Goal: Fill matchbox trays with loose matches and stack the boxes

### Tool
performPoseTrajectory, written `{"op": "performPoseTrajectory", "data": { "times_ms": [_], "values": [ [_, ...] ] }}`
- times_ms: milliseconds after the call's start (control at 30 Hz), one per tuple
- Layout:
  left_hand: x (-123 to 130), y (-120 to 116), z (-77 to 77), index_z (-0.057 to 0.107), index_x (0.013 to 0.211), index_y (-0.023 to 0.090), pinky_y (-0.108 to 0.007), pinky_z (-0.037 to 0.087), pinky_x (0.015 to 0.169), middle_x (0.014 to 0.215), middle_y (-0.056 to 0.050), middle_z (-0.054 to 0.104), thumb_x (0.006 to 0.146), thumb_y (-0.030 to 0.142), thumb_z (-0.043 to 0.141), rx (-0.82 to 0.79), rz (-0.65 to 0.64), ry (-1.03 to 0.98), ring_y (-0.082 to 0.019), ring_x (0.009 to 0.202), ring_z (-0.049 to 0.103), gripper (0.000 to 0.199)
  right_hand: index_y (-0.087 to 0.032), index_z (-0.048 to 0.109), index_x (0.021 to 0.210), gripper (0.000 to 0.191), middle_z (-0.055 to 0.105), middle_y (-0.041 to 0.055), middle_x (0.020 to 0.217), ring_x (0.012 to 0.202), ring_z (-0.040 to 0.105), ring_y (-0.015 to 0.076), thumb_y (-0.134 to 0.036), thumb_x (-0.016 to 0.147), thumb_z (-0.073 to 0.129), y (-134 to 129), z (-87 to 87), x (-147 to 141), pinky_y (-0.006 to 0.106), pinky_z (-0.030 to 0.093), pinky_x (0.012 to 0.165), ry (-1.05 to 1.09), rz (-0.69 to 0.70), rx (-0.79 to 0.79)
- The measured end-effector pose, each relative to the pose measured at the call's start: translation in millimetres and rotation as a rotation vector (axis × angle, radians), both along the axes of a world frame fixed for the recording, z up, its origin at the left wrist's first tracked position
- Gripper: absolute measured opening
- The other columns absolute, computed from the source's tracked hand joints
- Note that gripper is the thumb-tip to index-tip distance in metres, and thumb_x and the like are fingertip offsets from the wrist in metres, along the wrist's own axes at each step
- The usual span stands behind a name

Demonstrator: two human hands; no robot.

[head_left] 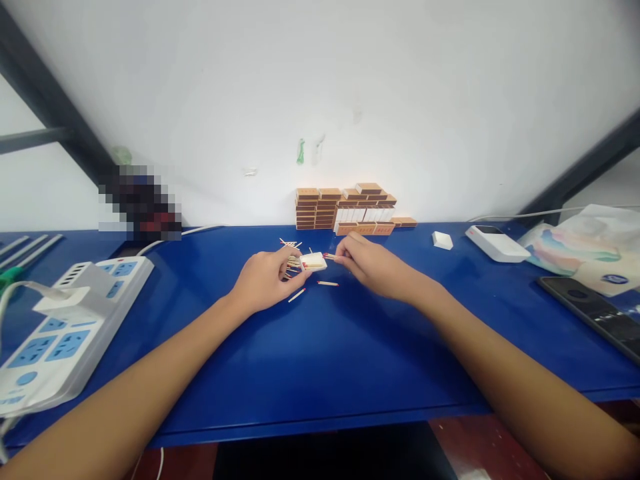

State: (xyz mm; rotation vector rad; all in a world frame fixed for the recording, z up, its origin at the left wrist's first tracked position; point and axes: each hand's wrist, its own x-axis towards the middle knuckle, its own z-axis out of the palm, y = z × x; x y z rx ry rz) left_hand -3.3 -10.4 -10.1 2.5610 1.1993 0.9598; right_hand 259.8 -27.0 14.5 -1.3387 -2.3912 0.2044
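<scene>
A small white tray is held above the blue table by the left hand, with the thumb and fingers clamped on its left end. Some matches with red heads are contained in it.

A match, red head toward the tray, is pinched by the right hand, with thumb and forefinger closed on it just beside the tray's right end; whether more than one is gripped cannot be told.

A loose pile is partly covered by the left hand. Nearer the front, one stray match is seen below the tray, and another stick is laid aslant near the left thumb.

Behind the hands, matchboxes are stacked against the white wall, some laid flat and some stood on edge. To the right, a white block, a white device, a soft pack and a dark phone are set out. At the left, a power strip is placed, and a white adapter is plugged into it.
</scene>
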Motion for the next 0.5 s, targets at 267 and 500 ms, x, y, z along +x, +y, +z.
{"op": "performPoseTrajectory", "data": {
  "times_ms": [267,500],
  "values": [
    [6.1,-9.7,-0.3,0.073,0.113,0.019,-0.025,0.037,0.058,0.054,0.009,0.046,0.093,0.047,0.069,0.069,-0.112,-0.007,-0.01,0.048,0.047,0.034,-0.019,0.054,0.103,0.013,0.059,0.0093,0.106,0.08,0.058,0.0198,-0.023,0.107,0.044,-7.4,-4.6,-15.4,0.032,0.043,0.072,-0.062,0.066,0.072],
    [4.6,-8.7,-1.9,0.073,0.118,0.02,-0.024,0.036,0.056,0.056,0.009,0.048,0.093,0.043,0.071,0.032,-0.11,0.019,-0.009,0.048,0.046,0.033,-0.019,0.056,0.104,0.012,0.061,0.009,0.108,0.078,0.059,0.0187,-0.025,0.108,0.046,-9.3,-4.6,-15.6,0.031,0.043,0.07,-0.062,0.058,0.055]
  ]
}}
